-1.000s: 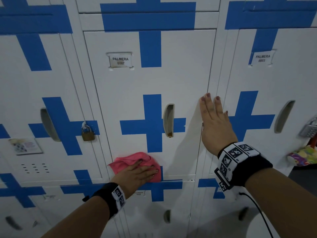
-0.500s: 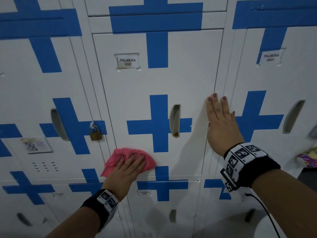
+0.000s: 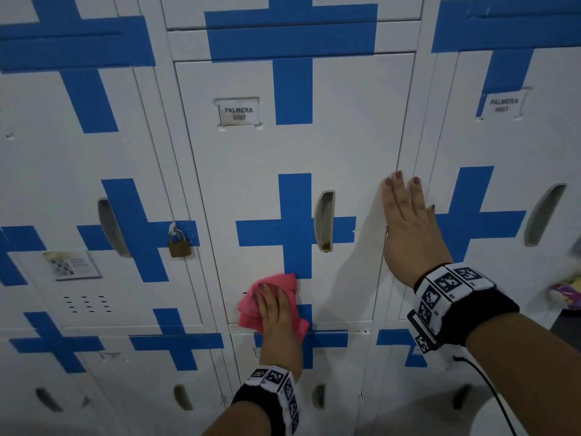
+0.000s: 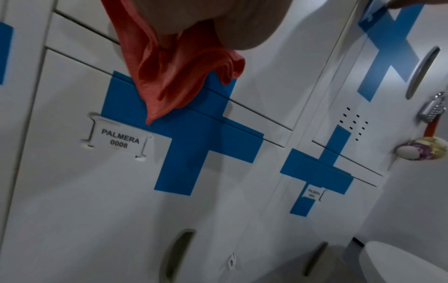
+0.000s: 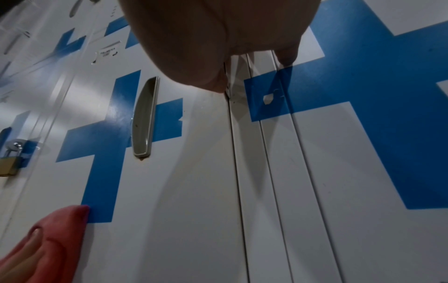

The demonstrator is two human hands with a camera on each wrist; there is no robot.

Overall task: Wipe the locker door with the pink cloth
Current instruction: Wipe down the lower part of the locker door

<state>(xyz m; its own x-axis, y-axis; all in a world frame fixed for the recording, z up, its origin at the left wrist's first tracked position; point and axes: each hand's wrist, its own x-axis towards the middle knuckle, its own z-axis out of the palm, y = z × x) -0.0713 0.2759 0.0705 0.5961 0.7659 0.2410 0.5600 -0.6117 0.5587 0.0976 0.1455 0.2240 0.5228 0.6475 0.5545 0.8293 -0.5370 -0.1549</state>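
Note:
The white locker door (image 3: 261,158) with a blue cross and a "PALMERA" label fills the middle of the head view. My left hand (image 3: 275,309) presses the pink cloth (image 3: 248,305) flat against the door's lower part, fingers straight and pointing up. The left wrist view shows the cloth (image 4: 169,76) bunched under my palm and hanging over the seam to the locker below. My right hand (image 3: 408,225) lies flat with straight fingers on the door's right edge and the frame beside it. The cloth (image 5: 46,247) shows at the lower left of the right wrist view.
A recessed handle (image 3: 324,220) sits right of the cross. A brass padlock (image 3: 179,243) hangs on the left neighbour locker. A combination lock (image 4: 434,108) and a colourful pouch (image 4: 421,148) hang from the right neighbour. More lockers lie below.
My left hand has slid the cloth along the bottom of the door, left and then back right toward the cross, turning so the fingers point up. The right hand has stayed on the door edge.

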